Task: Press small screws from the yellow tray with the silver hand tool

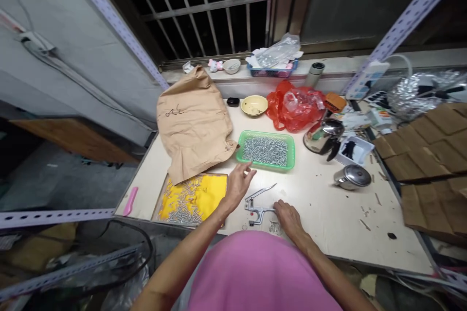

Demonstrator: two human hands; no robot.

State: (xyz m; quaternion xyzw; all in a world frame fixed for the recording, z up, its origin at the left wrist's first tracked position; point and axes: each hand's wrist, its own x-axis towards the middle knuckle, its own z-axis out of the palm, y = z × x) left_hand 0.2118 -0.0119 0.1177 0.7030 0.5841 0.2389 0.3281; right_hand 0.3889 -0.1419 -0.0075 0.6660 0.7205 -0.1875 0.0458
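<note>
My left hand (239, 183) hovers by the near edge of a green plastic basket (291, 164), thumb and fingers apart with nothing visible between them. The basket holds many small silvery metal pins (266, 150). In front of me are metal hand pliers (258, 210), their two handles spread and their jaws toward me. My right hand (289, 217) closes over the end of the lower handle, palm down. Beside it sits a small clump of tiny clear or metallic pieces (275, 227). At left, a yellow-bottomed tray (213, 199) carries more loose pins.
A brown paper bag (197, 126) overlaps the tray's back edge. Behind the basket are a yellow bowl (254, 106) and a red plastic bag (292, 107). A metal kettle (323, 135) and lidded metal cup (352, 177) stand right; a pink handle-like object (130, 201) lies far left.
</note>
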